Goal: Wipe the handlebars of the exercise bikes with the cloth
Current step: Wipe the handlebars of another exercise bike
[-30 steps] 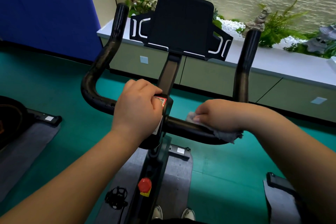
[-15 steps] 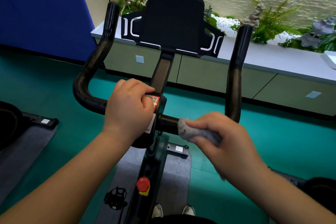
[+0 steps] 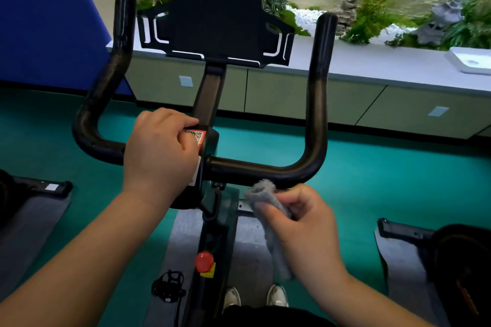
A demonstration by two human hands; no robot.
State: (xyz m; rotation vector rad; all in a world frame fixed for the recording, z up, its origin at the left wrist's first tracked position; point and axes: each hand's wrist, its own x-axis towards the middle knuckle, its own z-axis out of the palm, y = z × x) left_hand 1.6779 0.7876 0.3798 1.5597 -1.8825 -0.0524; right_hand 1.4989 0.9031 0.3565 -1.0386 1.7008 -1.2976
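Note:
The black handlebar (image 3: 316, 103) of the exercise bike rises in two upright horns joined by a low crossbar. My left hand (image 3: 162, 151) grips the crossbar just left of the centre stem, covering part of a red label. My right hand (image 3: 303, 225) pinches a grey cloth (image 3: 265, 194) just below the right half of the crossbar. The cloth's top edge reaches the underside of the bar, and its tail hangs down under my palm.
A black tablet holder (image 3: 215, 18) stands above the stem. A red knob (image 3: 204, 261) sits on the frame below, with a pedal (image 3: 168, 284) to its left. Other bikes (image 3: 451, 260) flank both sides on grey mats. A low cabinet (image 3: 372, 103) with plants runs behind.
My right hand has come off the top of the crossbar's right half and dropped below it with the cloth. My left hand has kept its grip.

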